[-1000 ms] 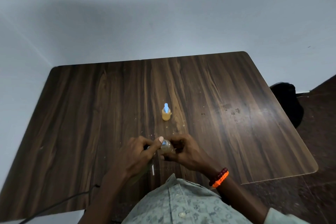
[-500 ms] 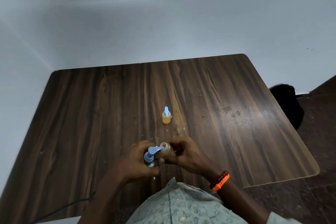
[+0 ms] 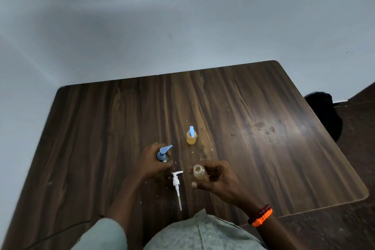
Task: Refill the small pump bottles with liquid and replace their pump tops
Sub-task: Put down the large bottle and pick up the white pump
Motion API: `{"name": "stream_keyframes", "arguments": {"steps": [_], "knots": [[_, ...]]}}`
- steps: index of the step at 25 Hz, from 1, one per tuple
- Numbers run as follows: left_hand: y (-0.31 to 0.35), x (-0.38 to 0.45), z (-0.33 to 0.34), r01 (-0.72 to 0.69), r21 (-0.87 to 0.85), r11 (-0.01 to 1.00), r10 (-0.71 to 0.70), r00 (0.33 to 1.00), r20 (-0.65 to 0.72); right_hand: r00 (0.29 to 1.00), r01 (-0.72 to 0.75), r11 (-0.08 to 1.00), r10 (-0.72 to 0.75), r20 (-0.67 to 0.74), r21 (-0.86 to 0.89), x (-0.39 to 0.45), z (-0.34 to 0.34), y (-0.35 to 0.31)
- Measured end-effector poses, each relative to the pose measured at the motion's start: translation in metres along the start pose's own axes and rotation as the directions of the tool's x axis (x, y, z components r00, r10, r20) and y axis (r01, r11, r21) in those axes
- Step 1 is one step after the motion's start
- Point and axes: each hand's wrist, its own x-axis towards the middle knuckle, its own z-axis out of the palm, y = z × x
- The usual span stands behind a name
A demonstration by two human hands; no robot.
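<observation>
My left hand (image 3: 153, 163) grips a bottle with a blue pump top (image 3: 163, 154), standing on the dark wooden table (image 3: 253, 148). In my right hand (image 3: 218, 178) is a small open bottle (image 3: 199, 172) of brownish liquid, without a top, held just above the table. A white pump top with its long tube (image 3: 177, 185) lies flat on the table between my hands. Farther back stands a small bottle of yellow liquid with a blue pump top (image 3: 191, 135), untouched.
Small crumbs or drips dot the table near my hands. Stains mark the wood at the right (image 3: 265, 129). A dark object (image 3: 324, 111) sits on the floor beyond the right edge. A cable (image 3: 50, 236) runs at the near left corner.
My hands have drawn apart: the left moved left and forward with the blue-topped bottle, the right stays on the open bottle. The white pump top now lies in view between them.
</observation>
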Motion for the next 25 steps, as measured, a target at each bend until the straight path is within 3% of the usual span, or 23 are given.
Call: {"name": "stream_keyframes", "arguments": {"steps": [10,14,18,25], "knots": [[-0.014,0.069,-0.013,-0.15,0.095,0.984,0.126,0.966,0.225,0.994,-0.07,0.997,0.073,-0.081,0.038,0.001,-0.003,0.008],[-0.02,0.079,-0.023,-0.212,0.235,0.949,0.12,0.928,0.354,0.992,-0.055,0.995,0.064,-0.108,0.084,0.005,-0.006,0.008],[-0.028,0.08,-0.035,-0.114,0.416,0.902,-0.018,0.954,0.299,0.99,-0.046,0.994,0.059,-0.128,0.1,0.01,-0.003,0.007],[-0.033,0.066,-0.041,-0.111,0.275,0.955,0.061,0.981,0.186,0.993,-0.043,0.993,0.055,-0.103,0.108,0.008,0.001,0.01]]}}
